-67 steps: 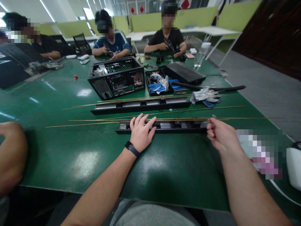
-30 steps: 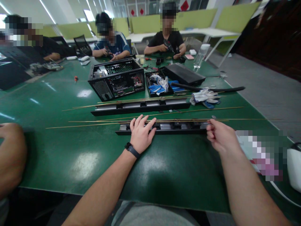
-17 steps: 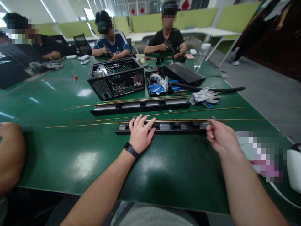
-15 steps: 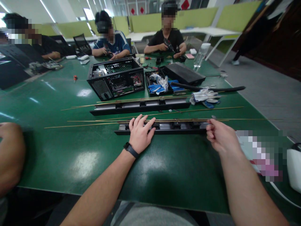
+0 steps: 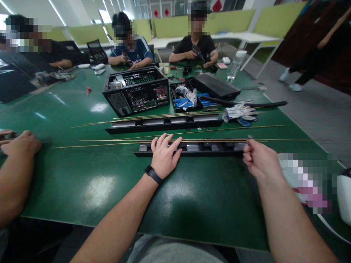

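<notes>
My left hand (image 5: 166,153) lies flat with spread fingers across a long black rail (image 5: 189,153) with a silvery channel and dark blocks inside. Thin brass-coloured rods (image 5: 115,144) run lengthwise over this rail and stick out past both ends. At the rail's right end, my right hand (image 5: 259,157) is closed in a pinch, close to the rods; what sits between its fingertips is hidden. A small grey disc (image 5: 249,137) shows just beyond those fingers. Farther back lies a second black rail (image 5: 164,126), also with rods along it.
Behind the rails stand an open black computer case (image 5: 137,93) and a tray with blue-and-white gloves (image 5: 186,98). More gloves (image 5: 238,112) lie to the right. A co-worker's hand (image 5: 23,142) rests at the left. Two people across the table (image 5: 95,204) hold power drills.
My two hands stay nearly in place, the right one a touch farther right. At the left, a co-worker's hand has come into view. A person walking at the right has moved.
</notes>
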A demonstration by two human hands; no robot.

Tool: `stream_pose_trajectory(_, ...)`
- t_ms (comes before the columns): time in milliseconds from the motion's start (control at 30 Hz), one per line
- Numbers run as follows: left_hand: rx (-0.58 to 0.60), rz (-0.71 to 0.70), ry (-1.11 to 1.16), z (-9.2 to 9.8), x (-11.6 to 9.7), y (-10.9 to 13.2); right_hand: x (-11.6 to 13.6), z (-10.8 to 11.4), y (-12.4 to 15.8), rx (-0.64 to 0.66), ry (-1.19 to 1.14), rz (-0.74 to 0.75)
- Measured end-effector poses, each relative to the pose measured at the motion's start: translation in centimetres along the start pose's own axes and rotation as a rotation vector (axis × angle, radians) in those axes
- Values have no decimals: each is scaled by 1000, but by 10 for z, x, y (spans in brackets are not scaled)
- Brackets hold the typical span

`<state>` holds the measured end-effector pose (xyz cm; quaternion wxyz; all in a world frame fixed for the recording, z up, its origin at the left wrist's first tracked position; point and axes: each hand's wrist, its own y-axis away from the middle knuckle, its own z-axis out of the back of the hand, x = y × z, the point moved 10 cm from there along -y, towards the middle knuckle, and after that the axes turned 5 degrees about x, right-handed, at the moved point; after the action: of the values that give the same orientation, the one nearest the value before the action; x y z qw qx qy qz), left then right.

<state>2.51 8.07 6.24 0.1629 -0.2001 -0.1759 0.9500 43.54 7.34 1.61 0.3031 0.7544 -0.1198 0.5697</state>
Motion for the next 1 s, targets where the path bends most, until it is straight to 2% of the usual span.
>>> stream_pose_trajectory(100,-2,3,-2,-1,0,0,-5,-5,0,58,-13,-24)
stream_pose_trajectory(267,6,-3,-9,-1,0,0,-12,-25,13,152,-14,-70)
stream_pose_trajectory(467,-1,-8,-11,-1,-1,0,-10,-16,12,63,-26,-59)
stream_pose_trajectory(700,2,1,-8,-1,0,0,-11,-31,20,143,0,-90)
stream_pose_trajectory(900,2,-9,-5,-1,-1,0,-10,-21,12,88,-32,-50)
stream_pose_trajectory(1000,-3,-13,-14,-2,-1,0,-11,-25,12,128,-31,-40)
